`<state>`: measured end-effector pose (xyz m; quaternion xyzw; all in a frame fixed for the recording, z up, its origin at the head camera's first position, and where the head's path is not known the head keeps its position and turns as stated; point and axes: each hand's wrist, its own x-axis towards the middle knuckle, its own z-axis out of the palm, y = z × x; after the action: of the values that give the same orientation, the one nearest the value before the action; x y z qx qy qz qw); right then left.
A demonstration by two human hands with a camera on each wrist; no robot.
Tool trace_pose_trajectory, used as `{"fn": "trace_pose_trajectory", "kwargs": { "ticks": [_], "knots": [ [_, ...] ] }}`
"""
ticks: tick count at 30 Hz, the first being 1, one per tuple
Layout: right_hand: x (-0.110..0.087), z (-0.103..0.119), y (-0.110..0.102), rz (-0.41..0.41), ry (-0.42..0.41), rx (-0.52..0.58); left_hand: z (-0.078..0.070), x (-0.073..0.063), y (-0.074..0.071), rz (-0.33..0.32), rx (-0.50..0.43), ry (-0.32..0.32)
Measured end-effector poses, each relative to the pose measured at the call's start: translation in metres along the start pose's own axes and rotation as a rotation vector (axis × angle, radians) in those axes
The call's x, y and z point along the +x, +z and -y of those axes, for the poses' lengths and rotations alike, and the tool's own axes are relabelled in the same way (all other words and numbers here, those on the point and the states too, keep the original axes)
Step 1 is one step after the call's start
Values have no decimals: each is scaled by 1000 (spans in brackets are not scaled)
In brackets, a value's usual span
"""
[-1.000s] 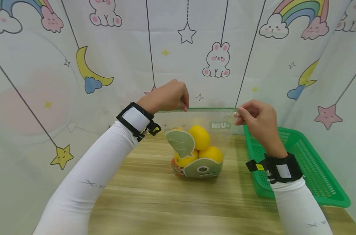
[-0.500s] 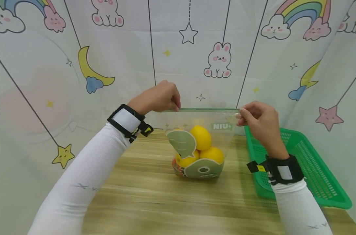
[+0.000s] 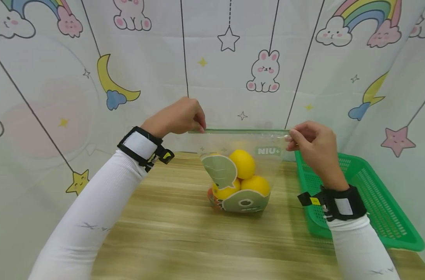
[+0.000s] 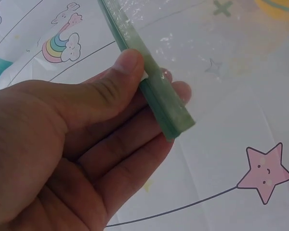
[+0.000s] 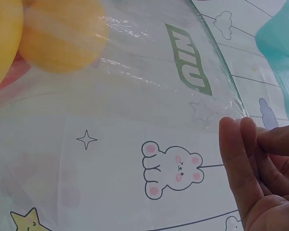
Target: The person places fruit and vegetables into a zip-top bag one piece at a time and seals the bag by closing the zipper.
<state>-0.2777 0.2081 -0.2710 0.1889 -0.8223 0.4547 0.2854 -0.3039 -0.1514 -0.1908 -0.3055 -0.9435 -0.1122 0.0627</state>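
Note:
A clear zip bag (image 3: 245, 200) with a green top strip, green printed shapes and "NIU+" lettering stands upright on the table. Inside it are several round yellow-orange fruits (image 3: 242, 164), partly covered by the print; their exact kind is hard to tell. My left hand (image 3: 179, 116) pinches the green strip (image 4: 159, 96) near its left end, thumb on one side and fingers behind, as the left wrist view shows. At the other top corner, my right hand (image 3: 315, 149) pinches the bag's edge between thumb and fingers. Between the hands the strip runs straight.
A green plastic basket (image 3: 384, 206) with perforated walls stands on the right side of the wooden table (image 3: 184, 241), partly behind the right forearm. Behind the table hangs a white curtain (image 3: 205, 85) printed with cartoon bunnies, stars and rainbows.
My left hand has slid leftward along the green strip toward the bag's left end. The right hand keeps its pinch on the right corner. The whole scene shifts slightly right in the view.

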Motion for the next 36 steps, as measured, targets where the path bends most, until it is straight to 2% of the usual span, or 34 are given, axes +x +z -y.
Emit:
{"fn": "trace_pose_trajectory", "kwargs": {
  "ticks": [16, 26, 31, 36],
  "knots": [
    [0, -1, -3, 8, 14, -2, 10, -11, -4, 3, -11, -64],
    [5, -1, -1, 14, 21, -15, 15, -10, -1, -27, -21, -79],
    [17, -6, -1, 37, 41, 2, 20, 2, 4, -103, -8, -113],
    [34, -14, 0, 42, 54, 8, 22, 20, 8, -182, -48, -145]
  ]
}}
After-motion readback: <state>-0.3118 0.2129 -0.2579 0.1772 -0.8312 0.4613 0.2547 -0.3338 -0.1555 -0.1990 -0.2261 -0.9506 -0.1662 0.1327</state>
